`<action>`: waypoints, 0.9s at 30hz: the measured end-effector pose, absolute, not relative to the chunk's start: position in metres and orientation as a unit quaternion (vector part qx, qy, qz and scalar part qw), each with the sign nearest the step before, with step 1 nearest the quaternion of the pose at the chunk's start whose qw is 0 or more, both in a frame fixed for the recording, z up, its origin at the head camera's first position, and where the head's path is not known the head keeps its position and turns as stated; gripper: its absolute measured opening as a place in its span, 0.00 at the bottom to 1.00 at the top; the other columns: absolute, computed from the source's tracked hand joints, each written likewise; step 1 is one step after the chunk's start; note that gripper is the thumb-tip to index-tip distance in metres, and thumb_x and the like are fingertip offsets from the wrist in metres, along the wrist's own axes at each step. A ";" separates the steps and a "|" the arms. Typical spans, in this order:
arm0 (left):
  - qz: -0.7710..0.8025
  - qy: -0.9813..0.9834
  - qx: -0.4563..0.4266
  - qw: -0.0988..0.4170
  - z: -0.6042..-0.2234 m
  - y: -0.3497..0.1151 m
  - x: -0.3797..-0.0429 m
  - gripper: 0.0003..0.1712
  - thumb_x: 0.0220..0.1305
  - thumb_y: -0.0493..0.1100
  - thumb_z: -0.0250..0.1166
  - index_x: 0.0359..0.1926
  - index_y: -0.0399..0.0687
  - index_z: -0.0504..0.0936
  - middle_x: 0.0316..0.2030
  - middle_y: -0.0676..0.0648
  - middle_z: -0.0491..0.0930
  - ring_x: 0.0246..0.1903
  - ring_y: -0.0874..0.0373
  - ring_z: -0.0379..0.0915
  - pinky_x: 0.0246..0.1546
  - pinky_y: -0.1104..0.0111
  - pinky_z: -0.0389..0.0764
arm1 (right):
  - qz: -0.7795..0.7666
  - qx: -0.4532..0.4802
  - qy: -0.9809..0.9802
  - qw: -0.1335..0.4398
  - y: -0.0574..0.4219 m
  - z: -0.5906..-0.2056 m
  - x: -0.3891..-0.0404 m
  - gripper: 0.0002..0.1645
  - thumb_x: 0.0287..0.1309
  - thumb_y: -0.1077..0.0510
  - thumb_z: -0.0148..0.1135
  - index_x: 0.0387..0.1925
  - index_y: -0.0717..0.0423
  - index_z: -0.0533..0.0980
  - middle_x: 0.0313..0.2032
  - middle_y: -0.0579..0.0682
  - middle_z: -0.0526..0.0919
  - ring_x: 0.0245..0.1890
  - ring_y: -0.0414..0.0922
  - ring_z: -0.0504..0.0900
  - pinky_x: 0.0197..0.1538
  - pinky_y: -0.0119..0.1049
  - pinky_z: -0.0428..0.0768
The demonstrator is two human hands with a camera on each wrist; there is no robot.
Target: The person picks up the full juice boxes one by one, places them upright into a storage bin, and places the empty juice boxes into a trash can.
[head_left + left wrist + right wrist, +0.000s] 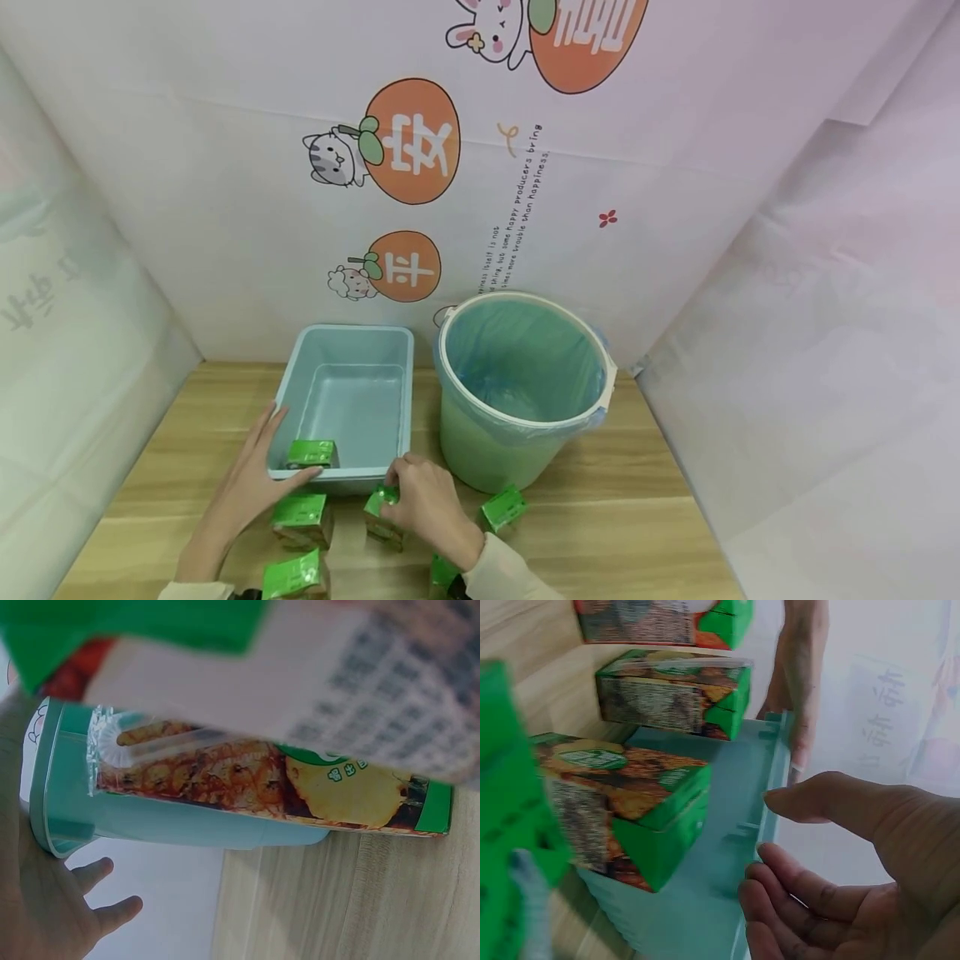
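My left hand (251,483) rests on the near left corner of a light blue plastic basin (351,329), fingers spread along the left side and thumb over the front rim. My right hand (431,500) is over a juice carton (372,503) at the basin's near right corner. In the right wrist view, its thumb and loosely bent fingers (787,889) stand apart near the rim, with nothing between them. That carton (664,847) shows a green end and brown fruit print. Inside the basin lies another green-topped carton (311,451).
A pale green bin (487,450) with a blue liner stands right of the basin. More cartons stand on the wooden table: two near my left arm (300,510), one before the bin (504,506), one partly under my right wrist (442,571). Printed cloth walls enclose the table.
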State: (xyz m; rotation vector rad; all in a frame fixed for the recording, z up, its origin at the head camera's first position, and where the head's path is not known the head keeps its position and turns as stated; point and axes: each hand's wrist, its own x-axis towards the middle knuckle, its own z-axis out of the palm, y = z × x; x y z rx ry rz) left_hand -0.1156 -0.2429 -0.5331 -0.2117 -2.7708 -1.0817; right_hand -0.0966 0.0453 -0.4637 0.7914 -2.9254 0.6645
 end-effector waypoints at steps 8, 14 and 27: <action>-0.354 -0.929 -0.067 0.083 -0.534 -0.244 -0.113 0.67 0.61 0.61 0.78 0.86 0.45 0.45 0.84 0.36 0.37 0.71 0.15 0.52 0.55 0.18 0.63 | 0.162 0.222 -0.961 -0.011 0.045 -0.482 -0.089 0.22 0.46 0.50 0.86 0.40 0.55 0.86 0.37 0.45 0.83 0.30 0.40 0.80 0.31 0.31 0.79; -0.354 -0.929 -0.069 0.086 -0.535 -0.243 -0.114 0.67 0.61 0.61 0.77 0.86 0.46 0.45 0.84 0.36 0.38 0.71 0.14 0.51 0.56 0.19 0.63 | 0.133 0.206 -0.968 -0.046 0.041 -0.500 -0.093 0.33 0.41 0.50 0.88 0.46 0.59 0.82 0.44 0.54 0.84 0.40 0.47 0.84 0.41 0.38 0.85; -0.357 -0.928 -0.065 0.090 -0.536 -0.242 -0.114 0.67 0.60 0.61 0.78 0.86 0.47 0.45 0.84 0.36 0.39 0.70 0.14 0.52 0.53 0.19 0.65 | 0.189 0.194 -0.962 -0.041 0.039 -0.515 -0.096 0.35 0.36 0.57 0.89 0.46 0.64 0.79 0.40 0.57 0.84 0.35 0.51 0.85 0.38 0.39 0.86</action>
